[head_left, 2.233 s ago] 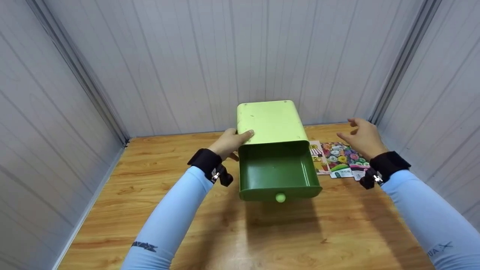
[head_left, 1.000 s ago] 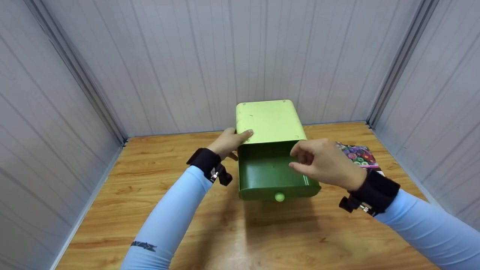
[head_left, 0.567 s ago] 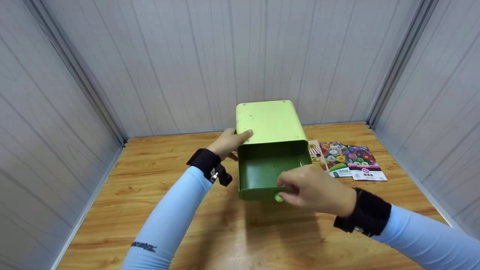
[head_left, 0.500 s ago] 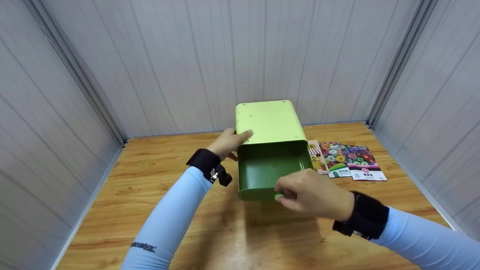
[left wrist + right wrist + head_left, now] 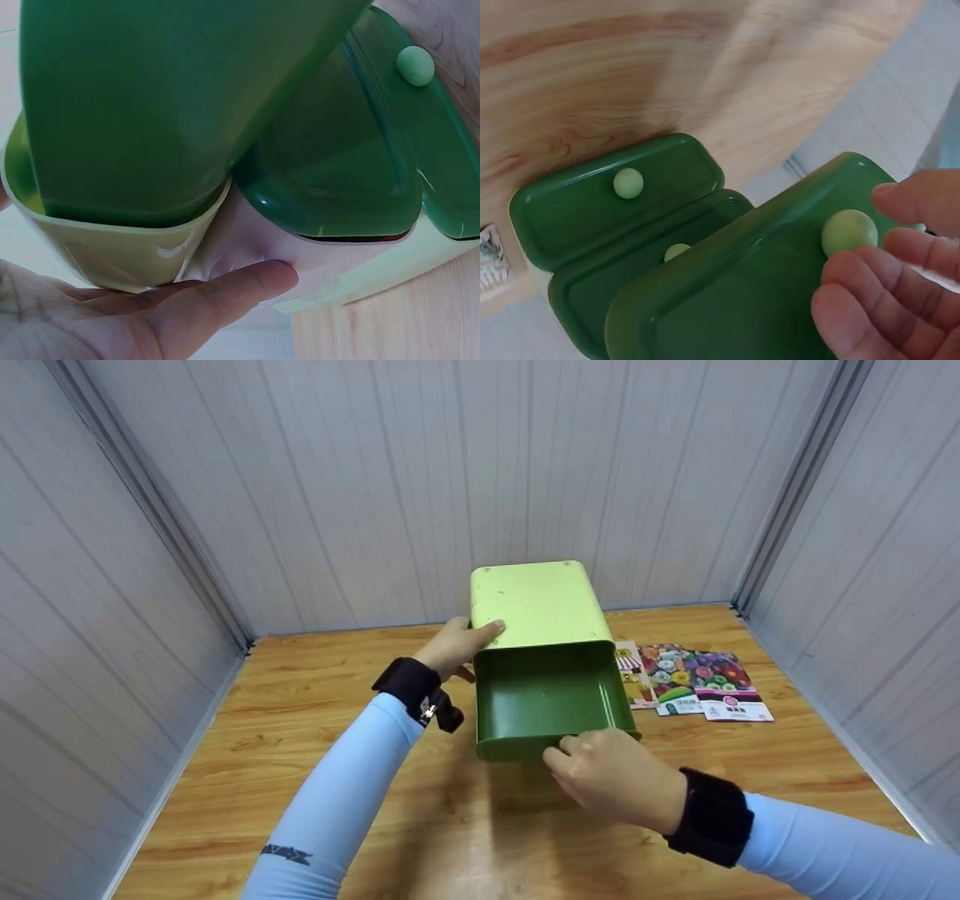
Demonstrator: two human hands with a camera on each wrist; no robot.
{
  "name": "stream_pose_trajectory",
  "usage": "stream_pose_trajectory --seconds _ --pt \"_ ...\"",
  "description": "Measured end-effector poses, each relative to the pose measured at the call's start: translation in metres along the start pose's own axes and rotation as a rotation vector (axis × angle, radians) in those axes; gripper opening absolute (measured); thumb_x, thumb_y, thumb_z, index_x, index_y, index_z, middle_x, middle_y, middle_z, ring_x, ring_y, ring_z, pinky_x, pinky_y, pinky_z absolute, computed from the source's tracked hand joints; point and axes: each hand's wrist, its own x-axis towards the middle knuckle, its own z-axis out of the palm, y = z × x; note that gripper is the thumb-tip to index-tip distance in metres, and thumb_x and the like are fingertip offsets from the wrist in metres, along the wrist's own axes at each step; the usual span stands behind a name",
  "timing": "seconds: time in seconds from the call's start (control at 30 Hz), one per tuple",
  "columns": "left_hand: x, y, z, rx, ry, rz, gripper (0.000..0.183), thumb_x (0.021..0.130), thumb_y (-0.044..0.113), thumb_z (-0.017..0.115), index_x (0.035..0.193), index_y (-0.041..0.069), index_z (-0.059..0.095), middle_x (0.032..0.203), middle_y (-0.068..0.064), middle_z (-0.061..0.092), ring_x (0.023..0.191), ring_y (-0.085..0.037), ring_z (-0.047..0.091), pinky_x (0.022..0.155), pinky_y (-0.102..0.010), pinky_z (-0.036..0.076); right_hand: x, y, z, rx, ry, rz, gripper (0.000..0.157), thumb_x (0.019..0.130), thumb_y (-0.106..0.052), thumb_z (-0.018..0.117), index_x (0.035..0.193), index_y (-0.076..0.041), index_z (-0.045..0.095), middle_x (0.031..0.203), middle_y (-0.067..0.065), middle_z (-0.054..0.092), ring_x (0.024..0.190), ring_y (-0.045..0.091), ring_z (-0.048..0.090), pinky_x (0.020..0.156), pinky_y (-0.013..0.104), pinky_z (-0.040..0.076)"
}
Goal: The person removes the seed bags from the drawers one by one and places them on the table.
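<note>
A pale-green drawer unit (image 5: 536, 604) stands near the back wall with its top drawer (image 5: 544, 705) pulled out; nothing shows inside it. My left hand (image 5: 454, 649) lies on its left side, thumb on the roof's front corner and straight fingers (image 5: 247, 281) pressed along the wall in the left wrist view. At the drawer front, the curled fingers of my right hand (image 5: 615, 776) hold the round light-green knob (image 5: 849, 231). The knob is hidden behind this hand in the head view. Two lower drawers, each with a knob, appear in the right wrist view.
Three flat packets (image 5: 727, 701) with bright pictures, most of them flowers, lie overlapping to the right of the unit. The wooden tabletop (image 5: 315, 697) ends at pale panelled walls (image 5: 337, 495) at the back and on both sides.
My right hand has swung left and down from above the packets, across the open drawer, to the knob at its front. The left hand, the unit and the drawer stay in place.
</note>
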Motion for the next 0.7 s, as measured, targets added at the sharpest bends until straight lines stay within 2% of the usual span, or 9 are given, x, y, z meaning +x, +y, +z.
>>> stream_pose_trajectory --seconds 0.13,0.33,0.53,0.7 --pt "-0.0001 0.0003 0.0 -0.001 0.0 0.004 0.052 0.115 0.047 0.052 0.14 0.002 0.057 0.129 -0.017 0.07 0.114 -0.029 0.07 0.103 -0.061 0.058 -0.0014 -0.0028 0.0037 -0.077 0.009 -0.001 0.012 0.086 -0.001 0.081 0.09 -0.007 0.071 0.065 0.002 0.065 0.05 0.011 0.057 0.046 0.026 0.053" --pt "0.0005 -0.0007 0.0007 -0.003 -0.002 0.015 0.048 0.115 0.047 0.051 0.137 0.004 0.059 0.114 -0.009 0.071 0.101 -0.023 0.069 0.097 -0.056 0.06 -0.0042 -0.0055 0.0055 -0.134 0.026 -0.005 0.022 0.081 0.002 0.084 0.1 -0.006 0.077 0.069 0.005 0.07 0.053 0.014 0.064 0.047 0.029 0.054" --pt "0.0001 -0.0009 0.0008 0.001 0.001 0.017 0.05 0.115 0.048 0.051 0.138 0.004 0.058 0.117 -0.011 0.071 0.104 -0.024 0.07 0.099 -0.058 0.059 -0.0043 -0.0064 0.0054 -0.125 0.002 0.0 0.02 0.085 0.0 0.086 0.103 -0.005 0.078 0.073 0.007 0.073 0.058 0.017 0.068 0.05 0.031 0.058" --pt "0.0001 -0.0003 0.0011 0.001 0.001 0.01 0.051 0.115 0.048 0.051 0.14 0.003 0.057 0.121 -0.013 0.071 0.106 -0.026 0.071 0.1 -0.059 0.059 -0.0043 -0.0059 0.007 -0.138 0.013 -0.005 0.019 0.086 -0.001 0.086 0.102 -0.005 0.078 0.073 0.007 0.073 0.058 0.016 0.068 0.05 0.031 0.058"
